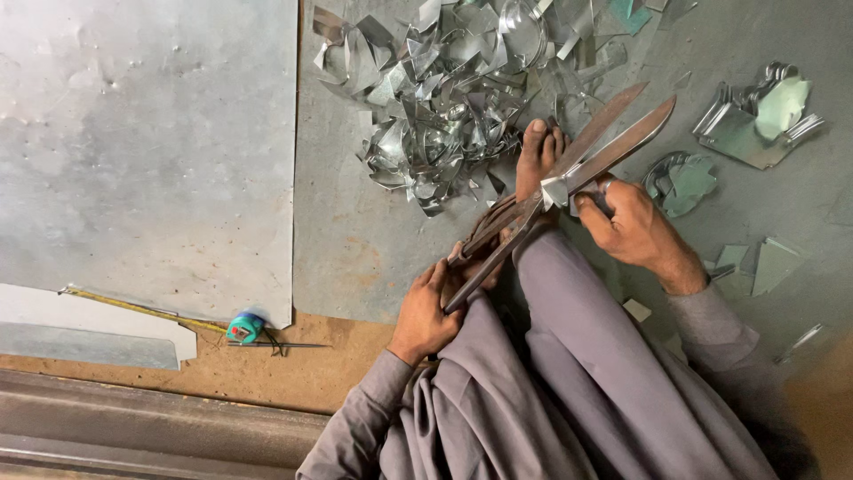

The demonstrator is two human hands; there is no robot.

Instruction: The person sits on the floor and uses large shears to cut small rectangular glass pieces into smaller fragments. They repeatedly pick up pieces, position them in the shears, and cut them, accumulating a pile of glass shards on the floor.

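Gripping the handles of large tin snips [551,187], left hand [426,311] fingers wrapped tight — blades parted, over a bare foot [538,156]. Right hand [631,227] pinches a small sheet-metal piece [558,191] at the pivot — scrap pile [444,89] beyond.

The small metal piece [555,190] is mostly hidden behind the shears [569,173].
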